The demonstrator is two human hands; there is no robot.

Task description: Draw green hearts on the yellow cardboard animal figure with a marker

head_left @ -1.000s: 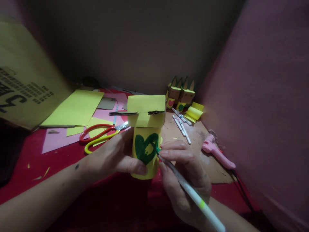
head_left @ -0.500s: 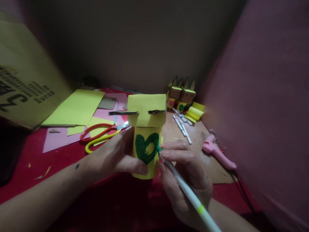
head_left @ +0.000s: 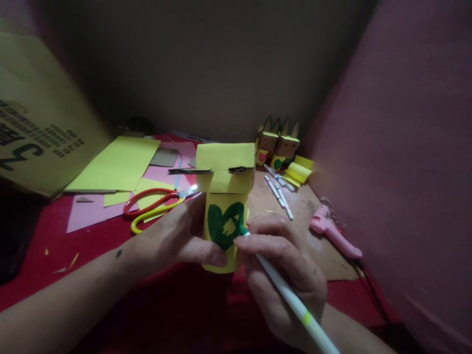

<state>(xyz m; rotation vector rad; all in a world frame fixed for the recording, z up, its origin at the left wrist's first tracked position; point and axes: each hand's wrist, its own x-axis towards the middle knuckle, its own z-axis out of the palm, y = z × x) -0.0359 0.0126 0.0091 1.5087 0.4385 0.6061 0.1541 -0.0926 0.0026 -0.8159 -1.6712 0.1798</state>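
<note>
Upright in the middle stands a yellow paper figure (head_left: 225, 167), a cylinder body topped by a box-shaped head with dark cardboard pieces jutting out. My left hand (head_left: 188, 241) is wrapped round the body from the left, thumb across its front near the bottom; its other fingers are hidden behind. On the body is a green heart (head_left: 220, 227) with a small yellow patch uncoloured inside. My right hand (head_left: 283, 270) pinches a white marker pen (head_left: 285, 290) with a lime band. The pen's green tip touches the heart's right side.
Red-and-yellow-handled scissors (head_left: 155, 204) lie left of the figure, beside yellow paper (head_left: 114, 164) and pink sheets. On the right, several white markers (head_left: 278, 196) and a pink glue gun (head_left: 334, 233) rest on a cardboard board (head_left: 313, 255). Two similar figures (head_left: 278, 142) stand behind.
The green colouring has spread inward, so the yellow patch in the heart is smaller. My right hand's fingers have shifted slightly with the pen; my left hand keeps its hold.
</note>
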